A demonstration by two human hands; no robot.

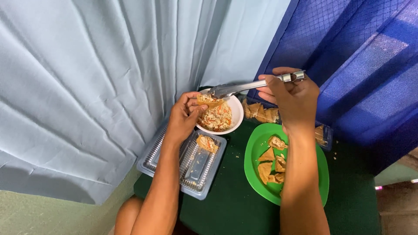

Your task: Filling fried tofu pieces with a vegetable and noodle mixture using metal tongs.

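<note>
My left hand (185, 115) holds a tan fried tofu pocket (209, 101) over the white bowl (236, 114) of shredded vegetable filling (217, 118). My right hand (291, 96) grips metal tongs (250, 85) by the hinge end; their tips rest at the pocket's open top. A filled pocket (207, 142) lies in the clear ribbed plastic tray (189, 167) below my left hand. Several plain fried pieces (272, 165) sit on the green plate (254, 152), partly hidden by my right forearm.
A clear container of more fried pieces (260, 113) stands behind the bowl and plate. All rest on a dark green tabletop (235, 204). A pale blue curtain (100, 87) hangs to the left, a dark blue cloth (361, 65) at right.
</note>
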